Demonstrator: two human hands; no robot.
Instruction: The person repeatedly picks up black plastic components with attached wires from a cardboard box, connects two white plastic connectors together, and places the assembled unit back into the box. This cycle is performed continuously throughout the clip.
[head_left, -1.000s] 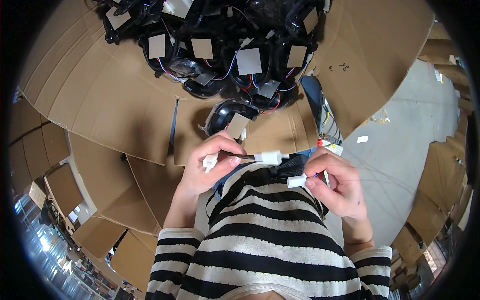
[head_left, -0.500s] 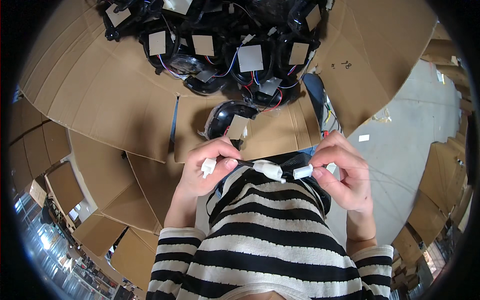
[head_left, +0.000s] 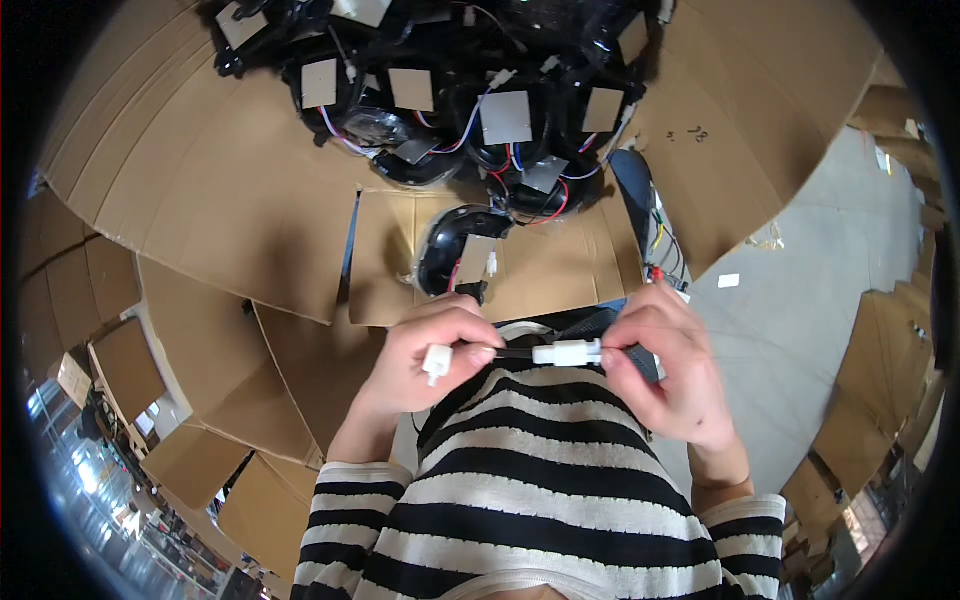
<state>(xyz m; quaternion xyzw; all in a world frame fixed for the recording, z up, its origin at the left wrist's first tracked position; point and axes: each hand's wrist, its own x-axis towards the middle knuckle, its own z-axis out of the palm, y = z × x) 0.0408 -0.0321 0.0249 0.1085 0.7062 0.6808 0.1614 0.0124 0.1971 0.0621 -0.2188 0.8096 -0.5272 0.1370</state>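
My left hand (head_left: 410,352) is closed on a dark cable (head_left: 515,353), pinched between thumb and fingers. A white connector (head_left: 557,353) is on the cable's right end. Another white connector (head_left: 437,362) sticks out beside my left thumb. My right hand (head_left: 672,375) pinches a smaller white plug (head_left: 594,352) by its right end. Plug and connector meet end to end, in line, in front of my striped shirt. How far one sits inside the other, I cannot tell.
A black rounded housing (head_left: 447,245) with a pale pad lies on a cardboard flap (head_left: 570,265) just beyond my hands. Farther off, several similar black housings (head_left: 500,160) with wires are piled on cardboard. Cardboard boxes (head_left: 205,370) stand to the left, and grey floor (head_left: 790,330) shows at right.
My hands have come closer together. The plug in my right hand has moved left and now meets the cable's white connector, which has straightened into line with it.
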